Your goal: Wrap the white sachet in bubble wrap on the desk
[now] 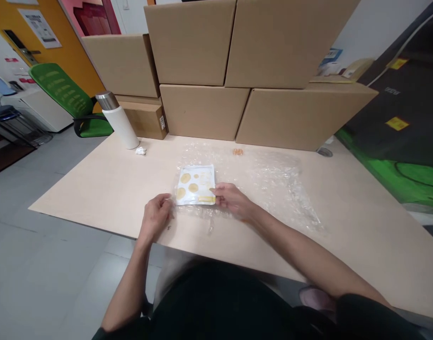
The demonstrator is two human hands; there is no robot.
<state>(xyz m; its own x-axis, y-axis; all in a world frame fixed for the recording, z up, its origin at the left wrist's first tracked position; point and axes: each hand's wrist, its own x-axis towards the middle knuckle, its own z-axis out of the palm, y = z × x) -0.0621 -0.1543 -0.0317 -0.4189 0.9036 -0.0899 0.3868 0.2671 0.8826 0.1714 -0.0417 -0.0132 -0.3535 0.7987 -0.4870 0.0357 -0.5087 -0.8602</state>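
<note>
Pale table (96, 189) with packet (196, 185), stacked boxes (202, 111), green chair (65, 94)

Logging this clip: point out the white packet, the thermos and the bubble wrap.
white packet (196, 185), head view, middle of printed face.
thermos (121, 123), head view, white body.
bubble wrap (273, 182), head view, bare part right of packet.

Even, bright indoor light falls from overhead, leaving only faint soft shadows under the hands on the table (96, 189). Wide-angle distortion bends the edges, and the plastic wrap (273, 182) glints slightly.
</note>
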